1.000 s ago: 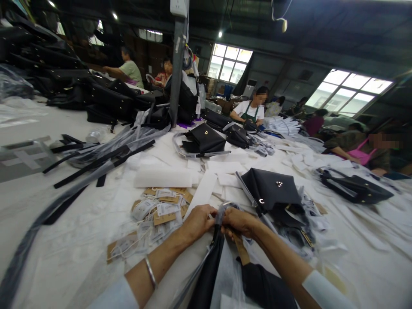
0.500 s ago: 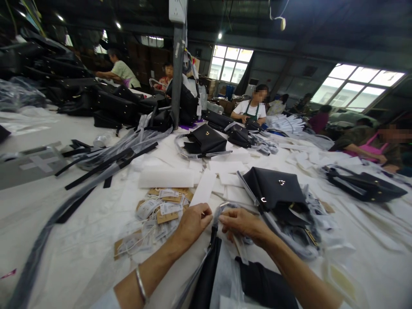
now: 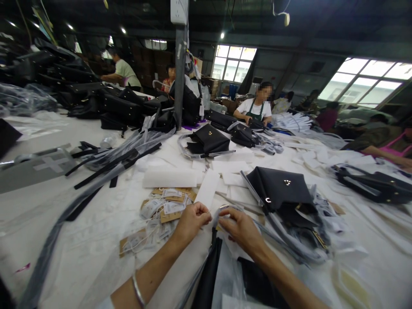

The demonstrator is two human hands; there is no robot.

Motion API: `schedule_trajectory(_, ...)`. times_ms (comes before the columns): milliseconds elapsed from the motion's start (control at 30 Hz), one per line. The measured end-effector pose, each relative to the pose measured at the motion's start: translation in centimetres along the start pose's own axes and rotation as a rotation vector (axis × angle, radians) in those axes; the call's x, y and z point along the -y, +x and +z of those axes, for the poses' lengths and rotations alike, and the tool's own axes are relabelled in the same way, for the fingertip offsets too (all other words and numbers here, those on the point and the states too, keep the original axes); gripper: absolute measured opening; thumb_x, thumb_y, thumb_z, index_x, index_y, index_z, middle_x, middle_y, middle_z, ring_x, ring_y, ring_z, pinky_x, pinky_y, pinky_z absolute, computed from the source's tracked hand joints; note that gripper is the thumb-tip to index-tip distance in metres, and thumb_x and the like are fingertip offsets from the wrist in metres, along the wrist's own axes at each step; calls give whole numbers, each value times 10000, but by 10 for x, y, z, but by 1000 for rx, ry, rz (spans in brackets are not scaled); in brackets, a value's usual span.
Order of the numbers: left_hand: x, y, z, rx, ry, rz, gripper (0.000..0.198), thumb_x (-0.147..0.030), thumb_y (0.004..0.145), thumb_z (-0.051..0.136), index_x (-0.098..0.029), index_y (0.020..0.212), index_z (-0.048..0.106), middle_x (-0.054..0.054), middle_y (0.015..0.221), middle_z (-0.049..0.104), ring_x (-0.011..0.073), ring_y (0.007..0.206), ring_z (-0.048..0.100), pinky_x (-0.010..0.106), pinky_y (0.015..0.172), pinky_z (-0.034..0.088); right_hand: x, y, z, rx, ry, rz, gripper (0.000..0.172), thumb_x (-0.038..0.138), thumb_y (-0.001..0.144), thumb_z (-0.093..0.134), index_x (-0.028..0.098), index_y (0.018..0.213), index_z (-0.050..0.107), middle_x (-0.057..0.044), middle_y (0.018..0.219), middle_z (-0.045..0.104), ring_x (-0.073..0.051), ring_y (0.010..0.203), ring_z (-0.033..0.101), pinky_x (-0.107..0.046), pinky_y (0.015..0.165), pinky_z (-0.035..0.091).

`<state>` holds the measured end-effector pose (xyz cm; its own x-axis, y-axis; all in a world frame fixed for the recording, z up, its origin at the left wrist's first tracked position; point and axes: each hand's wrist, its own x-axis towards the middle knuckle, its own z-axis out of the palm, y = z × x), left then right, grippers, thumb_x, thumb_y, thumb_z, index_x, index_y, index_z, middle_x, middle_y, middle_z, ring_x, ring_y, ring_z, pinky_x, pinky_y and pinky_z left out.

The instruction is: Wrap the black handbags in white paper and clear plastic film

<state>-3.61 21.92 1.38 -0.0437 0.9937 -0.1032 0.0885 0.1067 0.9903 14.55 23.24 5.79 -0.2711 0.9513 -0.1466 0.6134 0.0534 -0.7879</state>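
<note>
A black handbag (image 3: 208, 274) lies in front of me at the bottom edge, partly under clear plastic and pale sheeting. Its plastic-wrapped handle (image 3: 215, 220) rises between my hands. My left hand (image 3: 193, 221) is closed in a pinch just left of the handle; whatever lies between the fingertips is too small to make out. From the right, my right hand (image 3: 240, 226) curls its fingers round the handle. A bit of yellow shows below those fingertips. Brown hang tags with white strings (image 3: 172, 210) lie in a pile beyond my left forearm.
Another black handbag (image 3: 280, 189) with wrapped straps sits to the right. White foam strips (image 3: 170, 177) lie ahead. Long wrapped straps (image 3: 64, 214) stretch along the left, near a grey box (image 3: 38, 169). A post (image 3: 179, 77) rises at the back; a person (image 3: 255, 107) works beyond.
My right hand's fingers have spread slightly, and the pale brown strip hanging below it no longer shows. My left hand stays pinched beside the handle. The view has shifted a little to the left.
</note>
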Motion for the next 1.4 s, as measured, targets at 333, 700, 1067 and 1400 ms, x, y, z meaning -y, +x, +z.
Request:
schedule_trajectory(333, -14, -3, -2, 4, 293, 166, 130, -303, 798, 583, -208, 712, 564, -17, 659, 580, 172, 690, 547, 279, 665, 365, 28, 30, 1, 172, -173, 12, 147, 267, 725, 625, 215, 657, 744, -1, 565, 689, -111, 460, 551, -199, 450, 326)
schedule_trajectory(700, -16, -3, -5, 175, 198, 177, 53, -247, 753, 549, -214, 735, 511, -24, 715, 574, 155, 692, 517, 266, 662, 363, 3, 26, 6, 139, 216, 219, 149, 328, 757, 606, 184, 782, 580, 11, 616, 641, -96, 401, 503, -201, 390, 379)
schedule_trajectory(1067, -7, 6, -2, 57, -251, -67, 367, -306, 660, 608, -174, 990, 520, 12, 771, 676, 89, 587, 508, 181, 522, 356, -22, 5, -2, 307, 584, -39, 539, 460, 640, 854, 218, 1092, 685, -41, 935, 680, -183, 814, 631, -326, 783, 503)
schedule_trajectory(1400, -2, 4, -1, 29, -373, -171, 514, -416, 678, 674, -175, 1109, 532, -96, 574, 482, 46, 388, 318, 165, 362, 157, -14, 15, 19, 253, 508, 15, 567, 745, 749, 616, 180, 795, 612, 57, 522, 482, -76, 413, 361, -210, 405, 310)
